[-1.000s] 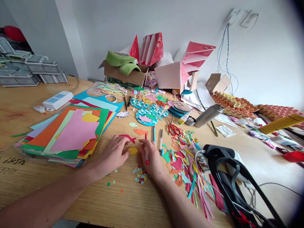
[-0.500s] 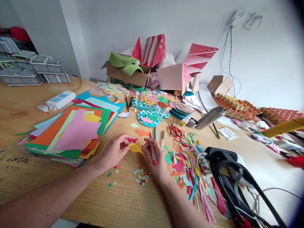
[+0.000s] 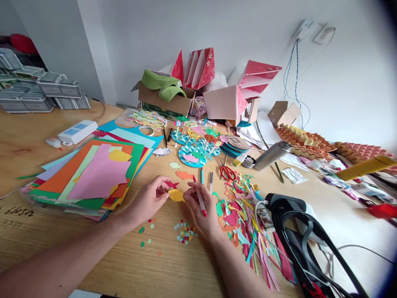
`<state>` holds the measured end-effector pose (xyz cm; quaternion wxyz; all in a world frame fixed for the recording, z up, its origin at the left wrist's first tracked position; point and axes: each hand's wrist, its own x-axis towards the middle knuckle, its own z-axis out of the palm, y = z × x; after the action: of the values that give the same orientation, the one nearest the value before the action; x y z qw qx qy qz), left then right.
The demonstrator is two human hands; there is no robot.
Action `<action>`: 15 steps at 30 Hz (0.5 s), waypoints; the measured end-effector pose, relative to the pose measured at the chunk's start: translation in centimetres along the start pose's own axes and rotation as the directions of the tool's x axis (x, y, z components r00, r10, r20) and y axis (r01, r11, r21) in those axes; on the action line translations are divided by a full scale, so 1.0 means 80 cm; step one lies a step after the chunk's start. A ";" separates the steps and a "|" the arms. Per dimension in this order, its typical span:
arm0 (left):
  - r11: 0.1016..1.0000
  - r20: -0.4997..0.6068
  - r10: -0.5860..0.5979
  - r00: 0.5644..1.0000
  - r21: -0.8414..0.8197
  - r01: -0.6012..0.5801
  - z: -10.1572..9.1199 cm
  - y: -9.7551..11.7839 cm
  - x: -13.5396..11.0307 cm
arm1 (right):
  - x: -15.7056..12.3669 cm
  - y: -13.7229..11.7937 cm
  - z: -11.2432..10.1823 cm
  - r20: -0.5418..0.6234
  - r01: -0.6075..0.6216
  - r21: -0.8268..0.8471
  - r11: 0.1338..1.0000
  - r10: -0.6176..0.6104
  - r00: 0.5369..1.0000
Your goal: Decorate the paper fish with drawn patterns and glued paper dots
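My left hand (image 3: 148,199) pinches the tail end of a yellow paper fish (image 3: 176,195) with its fingertips, just above the wooden table (image 3: 130,265). A red paper fish (image 3: 171,184) lies partly hidden behind those fingers. My right hand (image 3: 198,211) is shut around a red-tipped marker (image 3: 201,202), and its fingers touch the yellow fish's head end. An orange paper fish (image 3: 184,175) lies just beyond my hands, with a small pale green fish (image 3: 175,165) farther on.
Near my hands are paper confetti and a patterned paper piece (image 3: 185,233). A stack of coloured paper (image 3: 99,174) lies left, and paper scraps (image 3: 238,219) lie right. Beyond are blue wave-paper discs (image 3: 191,155), red scissors (image 3: 228,173), a steel flask (image 3: 273,155) and black straps (image 3: 297,236).
The yellow fish has come up between my hands, now pinched by my left fingers. The marker in my right hand has tilted further right. The view has shifted slightly.
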<state>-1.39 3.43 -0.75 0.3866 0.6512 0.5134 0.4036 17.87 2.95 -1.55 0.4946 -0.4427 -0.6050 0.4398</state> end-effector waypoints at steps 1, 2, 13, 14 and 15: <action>1.000 -0.023 0.005 1.000 -0.001 -0.005 0.000 -0.001 0.001 | 0.001 0.000 -0.002 -0.012 0.011 -0.012 1.000 -0.011 1.000; 1.000 -0.048 0.010 0.999 -0.001 -0.010 -0.001 -0.001 0.001 | 0.002 0.000 -0.004 -0.026 0.024 -0.031 0.999 -0.025 0.999; 0.999 -0.166 0.045 0.985 -0.005 -0.046 -0.008 0.000 0.004 | 0.034 0.009 -0.039 -0.138 0.033 -0.276 0.961 -0.073 0.988; 0.999 -0.161 0.048 0.986 -0.002 -0.049 -0.007 0.000 0.004 | 0.040 0.007 -0.040 -0.135 0.031 -0.307 0.951 -0.076 0.988; 0.999 -0.159 0.052 0.986 0.001 -0.052 -0.007 0.000 0.004 | 0.048 0.005 -0.041 -0.131 0.033 -0.344 0.938 -0.083 0.988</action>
<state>-1.86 3.81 -0.47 0.3348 0.6293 0.5250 0.4650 20.68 7.03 -0.73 0.4655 -0.5340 -0.6476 0.2806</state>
